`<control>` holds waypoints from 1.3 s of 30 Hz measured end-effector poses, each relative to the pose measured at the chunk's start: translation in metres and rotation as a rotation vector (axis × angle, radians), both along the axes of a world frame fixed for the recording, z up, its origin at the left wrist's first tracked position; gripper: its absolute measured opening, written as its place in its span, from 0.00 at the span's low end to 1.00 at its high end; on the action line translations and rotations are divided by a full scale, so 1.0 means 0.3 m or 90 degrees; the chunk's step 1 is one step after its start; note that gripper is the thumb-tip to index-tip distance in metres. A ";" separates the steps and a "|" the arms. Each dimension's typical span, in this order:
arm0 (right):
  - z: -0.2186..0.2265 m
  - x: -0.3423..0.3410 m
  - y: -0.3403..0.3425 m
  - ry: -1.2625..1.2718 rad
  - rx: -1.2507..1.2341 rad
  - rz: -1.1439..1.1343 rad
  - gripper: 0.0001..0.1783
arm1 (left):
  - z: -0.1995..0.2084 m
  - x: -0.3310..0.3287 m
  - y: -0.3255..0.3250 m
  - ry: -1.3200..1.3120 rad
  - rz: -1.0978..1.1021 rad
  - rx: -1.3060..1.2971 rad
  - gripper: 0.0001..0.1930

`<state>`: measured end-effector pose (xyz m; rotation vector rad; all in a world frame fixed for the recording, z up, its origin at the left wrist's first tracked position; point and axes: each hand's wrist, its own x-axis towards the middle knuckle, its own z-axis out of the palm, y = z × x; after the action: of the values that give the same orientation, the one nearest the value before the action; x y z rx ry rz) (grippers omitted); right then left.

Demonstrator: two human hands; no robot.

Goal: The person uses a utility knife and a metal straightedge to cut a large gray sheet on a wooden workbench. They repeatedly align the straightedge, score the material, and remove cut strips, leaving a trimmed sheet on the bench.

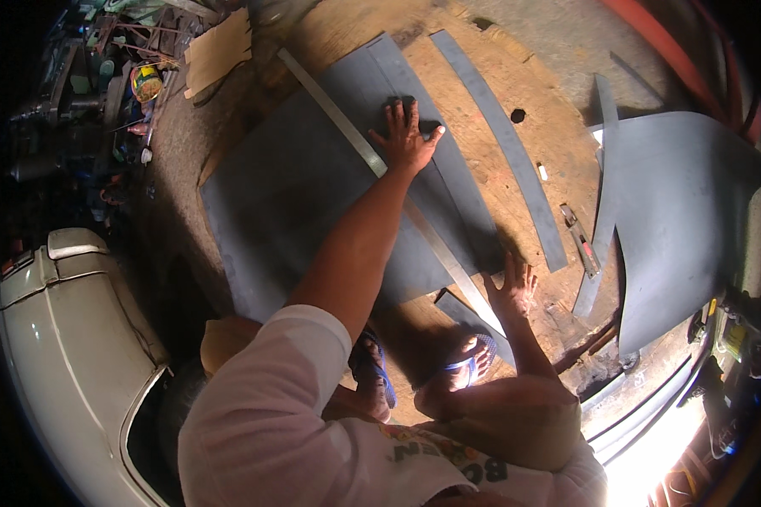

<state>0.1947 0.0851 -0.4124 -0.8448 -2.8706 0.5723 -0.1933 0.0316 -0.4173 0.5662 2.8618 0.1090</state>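
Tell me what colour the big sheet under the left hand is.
The big sheet is dark grey, best seen in the head view.

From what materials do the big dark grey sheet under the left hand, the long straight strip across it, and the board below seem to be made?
Dark grey sheet: perhaps rubber or metal, matte; smooth, uniform surface. Straight strip: likely metal, satin; pale grey sheen. Board: wood, perhaps plywood, worn; brown, stained surface.
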 end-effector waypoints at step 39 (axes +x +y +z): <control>-0.036 0.023 0.006 0.071 0.003 -0.021 0.40 | -0.069 -0.047 0.032 0.122 -0.016 0.089 0.51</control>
<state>0.2017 0.0871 -0.4233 -0.8303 -2.7516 0.5898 -0.2075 0.0414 -0.4380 0.6725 3.0492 0.2666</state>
